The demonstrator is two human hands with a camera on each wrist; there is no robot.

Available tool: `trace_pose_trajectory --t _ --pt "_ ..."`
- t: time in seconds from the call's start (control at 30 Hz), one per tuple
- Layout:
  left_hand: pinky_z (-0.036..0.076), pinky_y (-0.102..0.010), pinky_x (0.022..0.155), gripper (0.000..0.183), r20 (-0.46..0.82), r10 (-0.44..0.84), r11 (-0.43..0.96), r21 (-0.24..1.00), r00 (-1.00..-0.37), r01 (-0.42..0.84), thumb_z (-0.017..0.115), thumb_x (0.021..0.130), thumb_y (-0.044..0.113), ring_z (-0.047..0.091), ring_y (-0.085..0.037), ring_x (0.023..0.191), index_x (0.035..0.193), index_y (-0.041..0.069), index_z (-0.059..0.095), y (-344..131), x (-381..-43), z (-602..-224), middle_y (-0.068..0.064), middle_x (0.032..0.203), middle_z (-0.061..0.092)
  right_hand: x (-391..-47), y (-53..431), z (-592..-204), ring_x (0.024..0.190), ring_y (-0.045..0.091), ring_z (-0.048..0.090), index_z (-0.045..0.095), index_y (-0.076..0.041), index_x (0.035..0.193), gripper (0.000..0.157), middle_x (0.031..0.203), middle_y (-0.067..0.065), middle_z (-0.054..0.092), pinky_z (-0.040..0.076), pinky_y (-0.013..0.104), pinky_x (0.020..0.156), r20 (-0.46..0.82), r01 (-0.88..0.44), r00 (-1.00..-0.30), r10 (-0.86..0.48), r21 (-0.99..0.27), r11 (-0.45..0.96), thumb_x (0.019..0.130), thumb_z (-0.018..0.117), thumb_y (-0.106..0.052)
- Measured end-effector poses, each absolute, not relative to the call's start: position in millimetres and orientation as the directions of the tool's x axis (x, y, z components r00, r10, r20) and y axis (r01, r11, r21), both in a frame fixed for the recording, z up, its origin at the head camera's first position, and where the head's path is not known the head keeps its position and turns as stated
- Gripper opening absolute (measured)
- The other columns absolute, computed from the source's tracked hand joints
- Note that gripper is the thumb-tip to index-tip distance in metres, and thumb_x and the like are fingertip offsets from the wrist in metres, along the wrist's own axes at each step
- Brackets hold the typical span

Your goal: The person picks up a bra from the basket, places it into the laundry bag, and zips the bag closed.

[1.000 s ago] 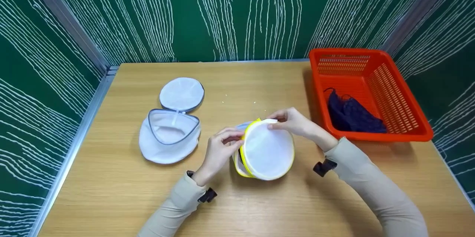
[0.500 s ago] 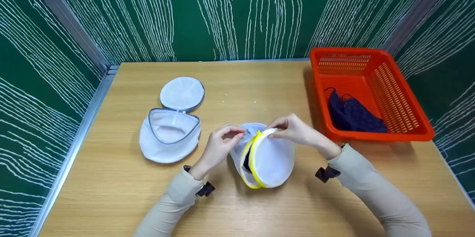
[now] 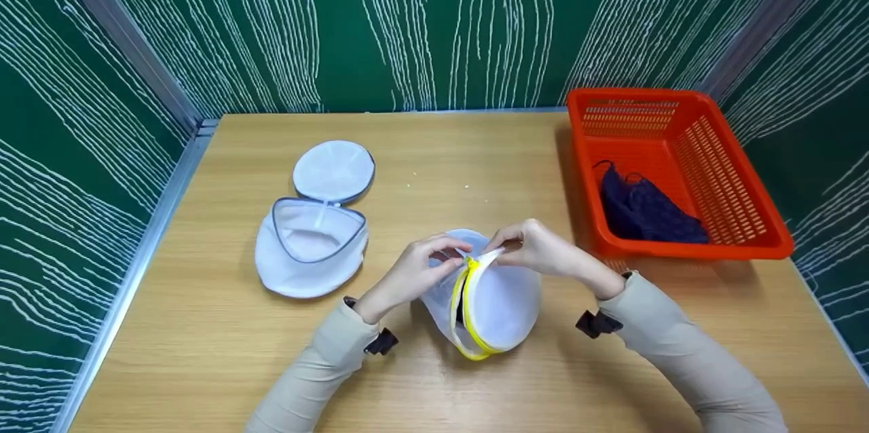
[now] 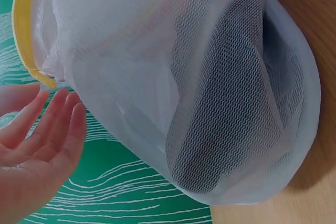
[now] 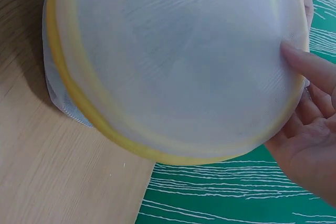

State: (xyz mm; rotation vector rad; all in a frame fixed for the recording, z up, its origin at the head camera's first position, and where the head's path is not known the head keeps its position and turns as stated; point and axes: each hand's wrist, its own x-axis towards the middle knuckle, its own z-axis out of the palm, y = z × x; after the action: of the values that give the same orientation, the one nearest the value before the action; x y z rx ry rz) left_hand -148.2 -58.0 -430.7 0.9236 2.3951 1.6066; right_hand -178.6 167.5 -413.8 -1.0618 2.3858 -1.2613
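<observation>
A white mesh laundry bag (image 3: 509, 311) with a yellow zipper stands between my hands, its round lid facing me. The zipper gapes along the left side of the lid. My left hand (image 3: 417, 273) pinches at the zipper's upper end; the pull itself is mostly hidden by the fingertips. My right hand (image 3: 543, 253) holds the lid's top rim, the thumb on the outer face in the right wrist view and the fingers behind. Through the mesh in the left wrist view shows a dark cloth item (image 4: 220, 103) inside the bag; its kind is unclear.
A second white mesh bag (image 3: 305, 280) with grey trim lies at left, its round lid (image 3: 333, 170) folded back. An orange-red plastic basket (image 3: 631, 156) stands at right, holding a dark blue garment (image 3: 648, 212) with thin straps. Small white specks dot the table (image 3: 441, 148).
The bag has shifted slightly down and its lid has tilted. My left hand left the lid's left edge and moved up and right to the zipper's top end. My right hand still grips the rim.
</observation>
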Motion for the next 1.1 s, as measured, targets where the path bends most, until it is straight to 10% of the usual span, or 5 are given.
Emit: trace_pose_trajectory --t 1.1 --pt "0.047 -0.024 0.078 0.017 0.111 0.633 0.239 0.913 -0.766 0.33 0.061 0.081 0.002 0.055 -0.012 0.084 0.098 -0.002 0.063 -58.0 -149.1 -430.1 -0.009 0.094 0.063 -174.0 169.0 -420.9 0.078 0.014 0.061 0.067 0.0 0.086 0.01 0.084 0.011 0.066 0.051 0.022 0.07 0.136 -0.498 -0.69 -0.711 -0.802 0.33 0.076 0.066 -0.002"
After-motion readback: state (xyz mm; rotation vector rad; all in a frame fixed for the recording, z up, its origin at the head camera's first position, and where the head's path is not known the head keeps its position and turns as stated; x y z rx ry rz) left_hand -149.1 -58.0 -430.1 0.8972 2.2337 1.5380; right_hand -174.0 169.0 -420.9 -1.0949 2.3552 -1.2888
